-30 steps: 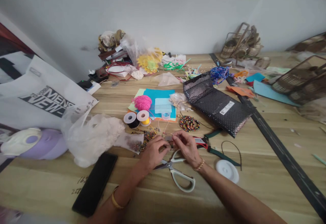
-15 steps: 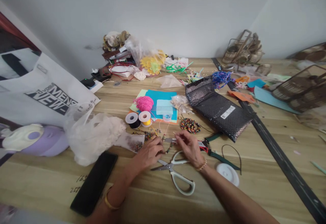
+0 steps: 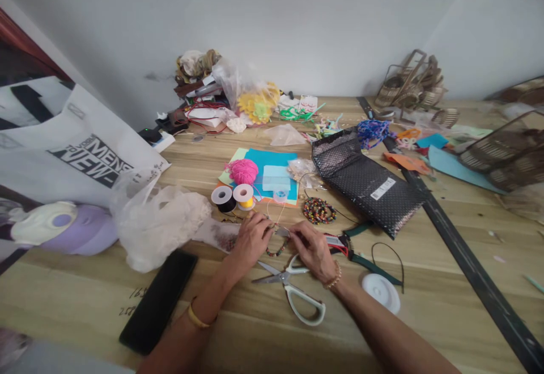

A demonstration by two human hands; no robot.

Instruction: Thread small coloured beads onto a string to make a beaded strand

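Observation:
Between my hands a thin pale cord runs up in a loop, and a short curved string of dark and coloured beads hangs below. My left hand is closed, its fingertips pinching the cord near one end of the beads. Opposite it, my right hand pinches the cord too, thumb against forefinger. White-handled scissors lie spread just below my hands. Behind them rests a coil of multicoloured beads. Green-handled pliers are partly hidden by my right hand.
Black and yellow thread spools stand left of a blue sheet with pink yarn. A black padded envelope lies right. A black phone-like slab, plastic bag and white spool flank my arms.
My left hand has risen slightly and turned, and my right fingertips have come down and closer to it. The bead string now hangs in a fuller curve between them.

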